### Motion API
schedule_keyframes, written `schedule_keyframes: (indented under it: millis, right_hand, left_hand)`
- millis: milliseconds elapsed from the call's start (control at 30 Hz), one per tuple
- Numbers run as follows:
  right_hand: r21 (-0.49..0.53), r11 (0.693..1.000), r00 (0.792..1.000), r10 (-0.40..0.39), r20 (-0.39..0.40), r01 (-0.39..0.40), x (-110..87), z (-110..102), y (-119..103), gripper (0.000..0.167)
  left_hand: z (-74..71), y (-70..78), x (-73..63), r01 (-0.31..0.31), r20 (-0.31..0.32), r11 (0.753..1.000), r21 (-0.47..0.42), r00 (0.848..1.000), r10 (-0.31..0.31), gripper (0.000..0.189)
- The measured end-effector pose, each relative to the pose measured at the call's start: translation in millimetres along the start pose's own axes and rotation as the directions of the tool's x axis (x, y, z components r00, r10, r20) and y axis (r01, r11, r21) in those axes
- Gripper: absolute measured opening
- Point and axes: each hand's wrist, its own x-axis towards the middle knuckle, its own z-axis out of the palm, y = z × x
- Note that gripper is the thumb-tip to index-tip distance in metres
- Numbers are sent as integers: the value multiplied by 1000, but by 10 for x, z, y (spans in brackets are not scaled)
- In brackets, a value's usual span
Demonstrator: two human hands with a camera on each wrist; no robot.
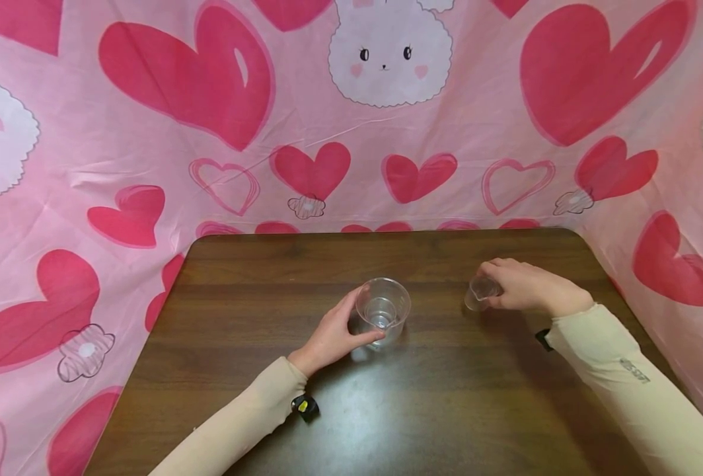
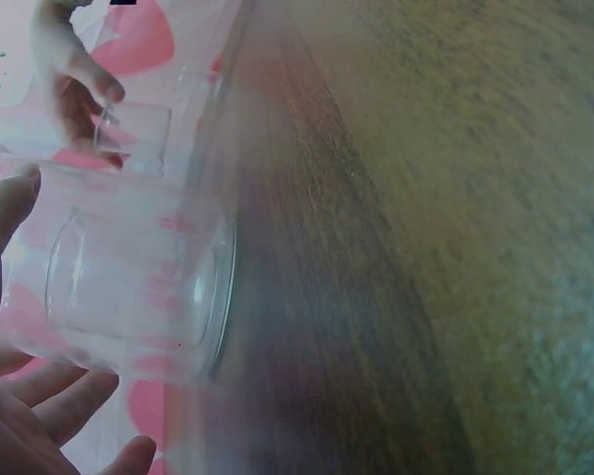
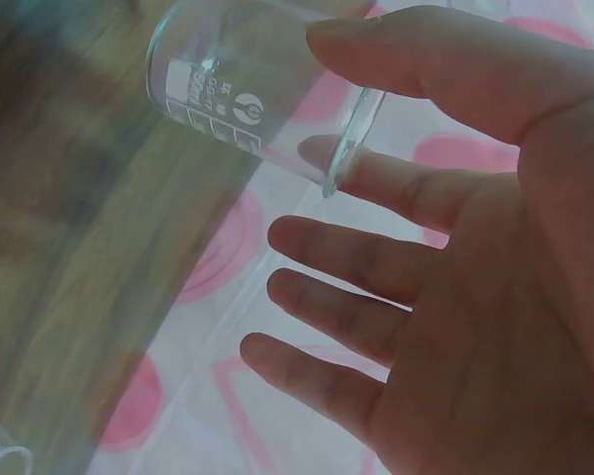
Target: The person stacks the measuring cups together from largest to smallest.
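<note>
Near the middle of the table stands a large clear beaker [image 1: 403, 305], with a smaller clear beaker [image 2: 129, 282] nested inside it. My left hand [image 1: 335, 334] holds the large beaker from its left side, thumb on the near side and fingers round the far side. Farther right, my right hand [image 1: 520, 285] pinches a small clear beaker [image 3: 213, 99] at its rim between thumb and index finger. White print and graduation marks show on that small beaker's wall. The other three fingers [image 3: 342, 312] of the right hand extend apart from the glass.
A dark brown wooden table [image 1: 238, 396] with rounded far corners lies under both hands. Pink cloth [image 1: 304, 119] printed with hearts and white animal faces hangs behind it and along both sides. Each sleeve has a small black device [image 1: 306, 408] at the wrist.
</note>
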Motion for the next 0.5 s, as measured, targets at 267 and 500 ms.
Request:
schedule_keyframes:
  millis: [267, 500]
  right_hand:
    - [-15, 1000, 1000, 14, 10, -14, -8, -65, -173, 37]
    - [-19, 1000, 1000, -5, -2, 5, -5, -119, -290, 35]
  left_hand:
    - [5, -4, -4, -14, -5, 1000, 3, 1000, 15, 95]
    - [-3, -10, 3, -30, -13, 1000, 2, 999, 30, 94]
